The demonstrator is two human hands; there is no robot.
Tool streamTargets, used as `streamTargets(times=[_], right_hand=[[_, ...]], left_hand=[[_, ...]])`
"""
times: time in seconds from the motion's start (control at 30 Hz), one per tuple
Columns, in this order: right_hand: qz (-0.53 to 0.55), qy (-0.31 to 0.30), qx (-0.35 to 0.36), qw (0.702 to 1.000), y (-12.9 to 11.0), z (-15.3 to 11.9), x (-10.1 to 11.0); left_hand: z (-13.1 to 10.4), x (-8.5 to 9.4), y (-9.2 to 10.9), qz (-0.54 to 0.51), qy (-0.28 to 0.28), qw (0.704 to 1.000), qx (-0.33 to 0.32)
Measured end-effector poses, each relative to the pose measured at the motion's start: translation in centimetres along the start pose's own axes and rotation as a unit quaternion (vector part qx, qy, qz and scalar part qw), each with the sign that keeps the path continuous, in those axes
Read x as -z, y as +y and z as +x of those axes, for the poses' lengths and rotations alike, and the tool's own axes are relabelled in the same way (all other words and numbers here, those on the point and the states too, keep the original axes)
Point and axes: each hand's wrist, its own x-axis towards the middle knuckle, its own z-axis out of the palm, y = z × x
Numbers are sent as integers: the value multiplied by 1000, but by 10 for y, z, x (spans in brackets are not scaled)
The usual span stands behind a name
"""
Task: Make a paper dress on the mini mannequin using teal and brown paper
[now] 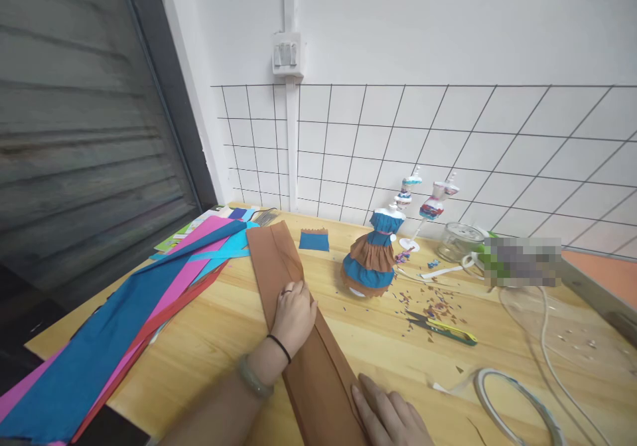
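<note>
two hands, one brown paper strip, one paper dress, one scissors

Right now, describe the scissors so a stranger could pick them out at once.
On the wooden table, look right of the paper dress model, among the scattered paper scraps. The scissors lie flat there, apart from both hands; their yellow-green handles set them apart.
</note>
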Motion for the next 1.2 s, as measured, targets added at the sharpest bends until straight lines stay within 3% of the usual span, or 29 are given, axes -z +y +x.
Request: streamTargets(times=[1.2], right_hand=[[22,34,-15,999,3,0,-2]], left_hand=[[-2,2,0,-3,-7,1000,-6]])
